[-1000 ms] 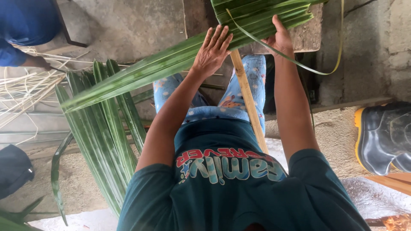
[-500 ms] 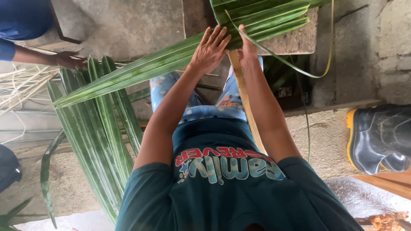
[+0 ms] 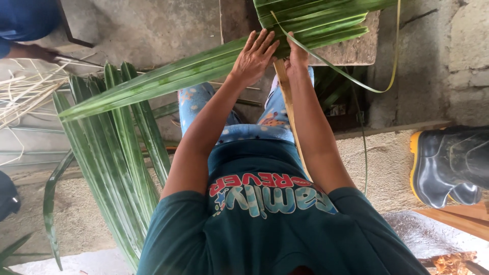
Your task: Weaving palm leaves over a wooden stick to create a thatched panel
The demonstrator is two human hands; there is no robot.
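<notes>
at far left, a co-worker's blue sleeve sits by a heap of pale dried leaf strips. next over, long green palm leaflets fan down to the floor, probably stock kept in reach. centre: left hand lies flat, fingers spread, pressing the green folded palm leaf so it looks pinned. right hand pinches closed on the leaf's fold over a tan wooden slat. far right: black rubber boot with yellow sole.
</notes>
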